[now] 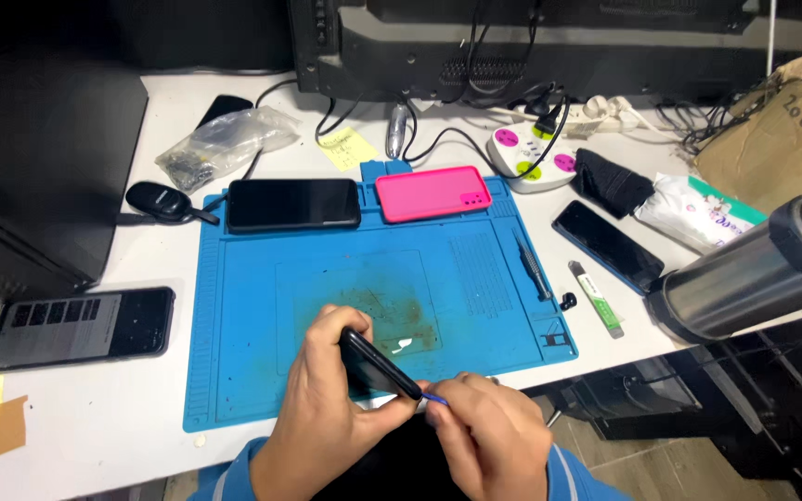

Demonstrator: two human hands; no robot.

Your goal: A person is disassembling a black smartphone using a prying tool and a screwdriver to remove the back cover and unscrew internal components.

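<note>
Over a blue mat [252, 371] on the bench, the left hand [327, 422] grips a thin, stiff, likely fragile phone [378, 364] by its edges while right hand [489, 436] fingers pinch a small blue tool [435, 399] at its corner.

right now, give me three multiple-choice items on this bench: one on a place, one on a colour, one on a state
1. Where does the pink phone case lie?
A. top edge of the blue mat
B. on the floor
C. on the steel flask

2. What colour is the thin tool tip at the right hand?
A. red
B. blue
C. white

3. The black phone in the left hand is:
A. flat on the mat
B. held edge-up
C. bagged

Answers: 1 A, it lies on the mat's top strip. 2 B, the tip shows blue. 3 B, fingers hold it lifted edgewise.
</note>
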